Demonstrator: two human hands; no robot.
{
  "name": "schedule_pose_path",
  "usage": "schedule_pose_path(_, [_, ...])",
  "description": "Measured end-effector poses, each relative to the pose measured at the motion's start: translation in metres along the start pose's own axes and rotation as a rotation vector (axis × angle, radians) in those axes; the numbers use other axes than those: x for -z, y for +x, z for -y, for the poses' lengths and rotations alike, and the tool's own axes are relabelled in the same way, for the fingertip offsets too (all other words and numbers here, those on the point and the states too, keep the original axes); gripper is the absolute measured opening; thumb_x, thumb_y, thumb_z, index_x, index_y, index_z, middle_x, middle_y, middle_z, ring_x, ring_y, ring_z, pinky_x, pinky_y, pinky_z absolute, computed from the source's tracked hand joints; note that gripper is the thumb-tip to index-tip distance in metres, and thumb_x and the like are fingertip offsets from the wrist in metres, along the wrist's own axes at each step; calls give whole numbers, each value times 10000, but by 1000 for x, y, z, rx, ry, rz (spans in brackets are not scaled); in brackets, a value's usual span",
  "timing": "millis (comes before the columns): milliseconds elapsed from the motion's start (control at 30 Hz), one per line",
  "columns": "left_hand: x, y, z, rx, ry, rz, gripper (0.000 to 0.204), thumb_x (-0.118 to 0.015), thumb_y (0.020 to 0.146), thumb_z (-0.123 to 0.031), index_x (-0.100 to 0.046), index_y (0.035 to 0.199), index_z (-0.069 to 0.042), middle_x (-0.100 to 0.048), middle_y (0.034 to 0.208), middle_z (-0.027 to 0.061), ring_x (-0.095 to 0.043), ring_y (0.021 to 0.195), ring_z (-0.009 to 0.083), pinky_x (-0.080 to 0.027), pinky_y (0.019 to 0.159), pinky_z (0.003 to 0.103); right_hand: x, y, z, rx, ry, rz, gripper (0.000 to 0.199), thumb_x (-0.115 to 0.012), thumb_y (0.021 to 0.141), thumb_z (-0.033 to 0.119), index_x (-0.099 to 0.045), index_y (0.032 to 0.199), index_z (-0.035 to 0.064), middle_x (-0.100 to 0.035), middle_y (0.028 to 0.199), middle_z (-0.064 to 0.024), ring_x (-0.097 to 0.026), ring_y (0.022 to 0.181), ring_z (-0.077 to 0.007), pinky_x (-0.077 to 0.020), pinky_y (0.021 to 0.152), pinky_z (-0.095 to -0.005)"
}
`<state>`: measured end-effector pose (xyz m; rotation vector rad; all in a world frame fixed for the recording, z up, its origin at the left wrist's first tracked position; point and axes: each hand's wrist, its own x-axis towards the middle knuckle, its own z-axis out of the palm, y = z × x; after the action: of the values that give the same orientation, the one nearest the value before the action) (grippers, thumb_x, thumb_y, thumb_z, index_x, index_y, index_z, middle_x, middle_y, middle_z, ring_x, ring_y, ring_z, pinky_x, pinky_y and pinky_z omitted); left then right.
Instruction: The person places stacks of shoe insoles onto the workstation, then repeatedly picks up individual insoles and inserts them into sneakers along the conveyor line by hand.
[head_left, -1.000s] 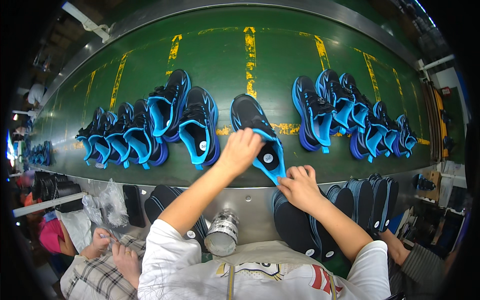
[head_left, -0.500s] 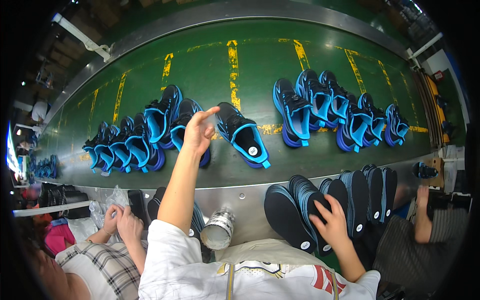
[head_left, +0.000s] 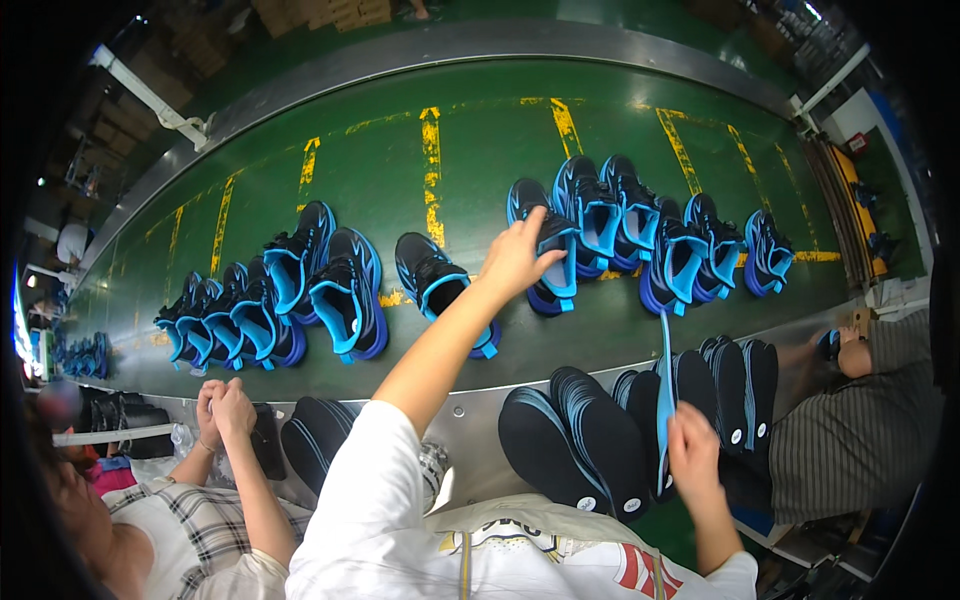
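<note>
The left hand [head_left: 515, 260] reaches out over the green conveyor belt [head_left: 480, 160], fingers spread loosely and resting on the heel of a black and blue shoe [head_left: 545, 255] that stands about midway along the belt — touching it, not closed around it. Just left of that shoe a single shoe [head_left: 440, 290] lies tilted toward the belt's near edge, and further left a row of blue shoes [head_left: 270, 300] crowds close to the same edge. To the right another cluster of shoes [head_left: 680, 245] fills the middle of the belt. The far half of the belt, up to its metal far rim [head_left: 470, 45], is open.

The right hand [head_left: 692, 455] is down below the belt's near edge, fingers curled around a thin blue insole [head_left: 665, 390] held upright on its edge — among a rack of dark insoles [head_left: 600, 440] standing side by side. A neighbour's clasped hands [head_left: 225, 405] sit at the near edge further left.
</note>
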<state>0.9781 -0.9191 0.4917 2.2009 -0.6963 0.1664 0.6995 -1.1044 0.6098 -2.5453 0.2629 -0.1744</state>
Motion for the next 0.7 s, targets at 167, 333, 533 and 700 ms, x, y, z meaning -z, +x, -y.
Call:
schedule_pose_path(167, [-20,35,5,77,51,174,462,-534,803,-346,-440,1153,-60,-567,838,192,-550,801,374,-445,695,420,-6,125,7,-143,349,287,186,-591,766,132,-601,755,-54,-598,707,-124,-567,629,-193,-438,559,-272])
schedule_pose_path(333, [0,63,14,282,-83,590,392,-497,824,-359,-581,850,22,-593,718,150,-567,676,258,-436,660,343,-46,201,18,-479,491,780,232,-652,691,190,-628,717,-39,-570,569,-72,-519,472,-130,-419,458,-261])
schedule_pose_path(533, [-2,40,21,434,-447,680,396,-527,828,-378,-572,786,13,-529,684,11,-444,659,96,-391,619,264,-144,198,2,93,-298,589,179,-539,679,66,-611,783,-60,-519,986,-274,-564,836,-374,-459,762,-402])
schedule_pose_path(700, [-16,20,20,409,-529,465,418,-529,825,-389,-562,817,27,-487,651,16,-426,625,93,-376,570,268,-160,182,-14,379,-443,368,182,-571,707,115,-595,834,-13,-459,1033,-215,-528,859,-330,-470,732,-402])
